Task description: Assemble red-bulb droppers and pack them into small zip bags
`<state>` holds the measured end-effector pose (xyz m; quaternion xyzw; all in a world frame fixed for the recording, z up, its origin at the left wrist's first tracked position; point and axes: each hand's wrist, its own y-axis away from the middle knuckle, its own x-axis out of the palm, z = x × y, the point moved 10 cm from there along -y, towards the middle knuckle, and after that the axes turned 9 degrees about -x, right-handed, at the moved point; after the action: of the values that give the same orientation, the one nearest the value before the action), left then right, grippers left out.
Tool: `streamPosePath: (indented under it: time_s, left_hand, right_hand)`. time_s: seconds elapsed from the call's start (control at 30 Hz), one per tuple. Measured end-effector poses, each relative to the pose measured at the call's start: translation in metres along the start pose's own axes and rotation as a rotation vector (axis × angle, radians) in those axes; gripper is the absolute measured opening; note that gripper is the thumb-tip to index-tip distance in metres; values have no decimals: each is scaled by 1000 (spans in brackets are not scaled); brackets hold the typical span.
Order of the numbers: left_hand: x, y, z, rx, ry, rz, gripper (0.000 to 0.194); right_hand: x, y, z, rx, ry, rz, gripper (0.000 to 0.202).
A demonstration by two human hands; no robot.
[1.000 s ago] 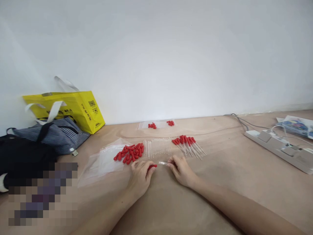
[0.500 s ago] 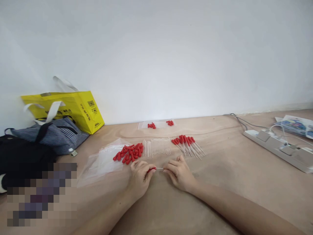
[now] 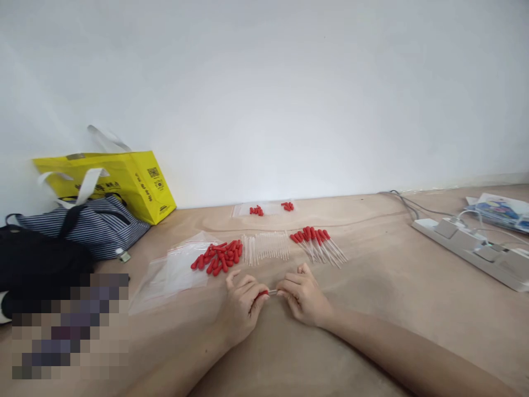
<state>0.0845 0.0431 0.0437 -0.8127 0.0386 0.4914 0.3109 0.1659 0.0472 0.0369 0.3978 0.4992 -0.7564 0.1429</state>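
Note:
My left hand (image 3: 243, 306) is closed on a red rubber bulb (image 3: 262, 294), its thumb and index finger pinching it. From the bulb a thin clear tube (image 3: 273, 291) runs sideways into the pinched fingers of my right hand (image 3: 303, 298). Beyond my left hand lies a pile of red bulbs (image 3: 219, 258), partly on clear plastic bags (image 3: 182, 264). A row of clear tubes (image 3: 265, 247) is spread beside the pile. Farther right, several tubes with red bulbs on their ends (image 3: 318, 242) lie fanned out.
Near the wall, small red bulbs (image 3: 256, 210) lie on a clear bag. A yellow bag (image 3: 155, 187), a striped bag (image 3: 107, 226) and a black bag (image 3: 41, 264) stand at left. At right are a white power strip (image 3: 467, 248), cables and a colourful packet (image 3: 502, 209).
My left hand has shifted slightly right and down, toward my right hand. Less of the clear tube shows between them, and it is slightly tilted.

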Motion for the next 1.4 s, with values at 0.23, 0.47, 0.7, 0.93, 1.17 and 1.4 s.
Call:
streamPosePath:
  time_s: [0.23,0.47,0.7,0.93,1.17,1.4]
  left_hand:
    - [4,2,0,9,-13,18,16]
    - [4,-4,9,-40,-30,45,17]
    - [-4,-7,29,-106,-86,-12,17]
    - [-6,-10,43,-196,-138,-53,19]
    - [-3,-9,41,-193,-140,-14,14]
    - [0,-10,40,-182,-125,16,11]
  right_hand:
    - [7,-1,1,4,-36,25,22]
    - [12,-3,-5,54,-94,96,20]
    - [5,-1,-18,55,132,185,15]
    - [-36,13,-108,647,428,-8,16]
    - [-31,10,-133,769,559,87,14]
    - [-24,6,-129,743,505,144,20]
